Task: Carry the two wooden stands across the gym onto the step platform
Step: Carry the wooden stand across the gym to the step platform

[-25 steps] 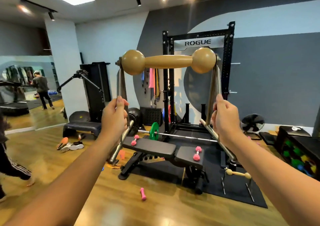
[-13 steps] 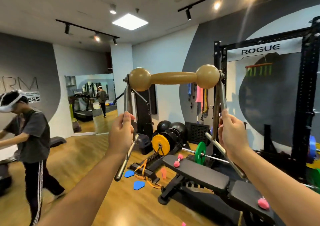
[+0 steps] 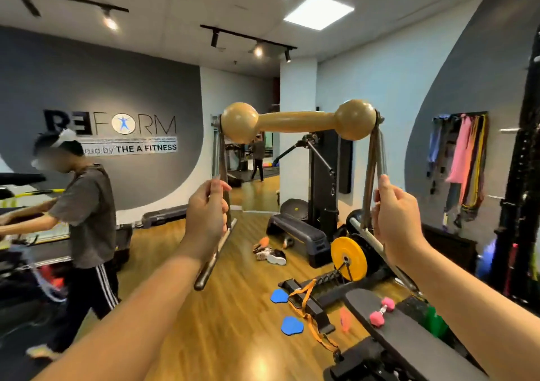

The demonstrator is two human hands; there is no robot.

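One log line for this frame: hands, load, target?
left hand: grips stand leg | right hand: grips other leg | stand: raised | step platform: ahead, bare

Bright, evenly lit gym, wide-angle view

A ceiling panel (image 3: 318, 11) and track spotlights (image 3: 110, 22) light the room; glare pools on the wooden floor (image 3: 257, 363). Edges bend and smear, with motion blur at the right.
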